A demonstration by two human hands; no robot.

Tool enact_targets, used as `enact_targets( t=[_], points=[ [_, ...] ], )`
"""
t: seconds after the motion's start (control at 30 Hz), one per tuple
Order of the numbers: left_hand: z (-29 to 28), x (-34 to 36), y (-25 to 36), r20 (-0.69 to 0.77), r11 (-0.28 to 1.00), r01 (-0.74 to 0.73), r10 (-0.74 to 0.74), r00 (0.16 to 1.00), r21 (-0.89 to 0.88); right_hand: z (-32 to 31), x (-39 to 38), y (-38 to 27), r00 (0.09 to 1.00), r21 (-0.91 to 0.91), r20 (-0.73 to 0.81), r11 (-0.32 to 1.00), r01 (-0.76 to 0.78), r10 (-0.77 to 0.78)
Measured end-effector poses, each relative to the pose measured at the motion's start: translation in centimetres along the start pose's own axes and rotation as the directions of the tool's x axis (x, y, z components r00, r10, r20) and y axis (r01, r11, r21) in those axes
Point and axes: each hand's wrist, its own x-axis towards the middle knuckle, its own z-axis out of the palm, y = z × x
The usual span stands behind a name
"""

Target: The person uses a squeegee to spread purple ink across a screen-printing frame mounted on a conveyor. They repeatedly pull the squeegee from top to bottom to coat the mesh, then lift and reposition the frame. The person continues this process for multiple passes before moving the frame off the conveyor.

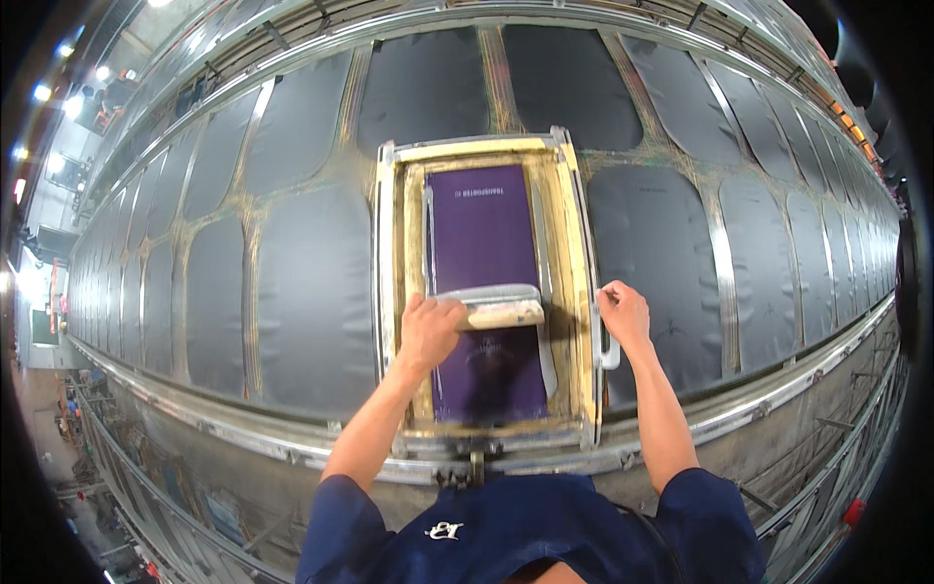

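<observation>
Gripping the squeegee (pixel 498 308) in clenched fingers, the left hand (pixel 428 331) holds it across the purple screen (pixel 482 234). The right hand (pixel 623 311) grasps the frame's metal edge (pixel 589 292). Uneven pressure could smear ink; a loosened right grip might let the frame shift over the dark panel (pixel 662 263) just beyond those fingers.

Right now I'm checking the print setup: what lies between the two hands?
In the head view, between the left hand on the squeegee and the right hand lie the purple screen mesh and the yellow-taped side of the frame.
</observation>
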Motion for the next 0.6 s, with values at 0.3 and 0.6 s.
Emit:
enact_targets(
  t=[0.3, 0.6],
  points=[
    [3.3, 19.5, -12.2, 0.028, 0.99, -0.017, 0.021, 0.999, -0.14, -1.5, 18.2, -13.4, 0.842, 0.404, 0.177, 0.818, 0.409, -0.509],
    [2.3, 28.6, -15.5, 0.424, 0.929, 0.356, -0.283, 0.86, -0.103, 2.6, 29.5, -19.9, 0.728, -0.069, 0.575, 0.864, 0.499, -0.374]
  ],
)
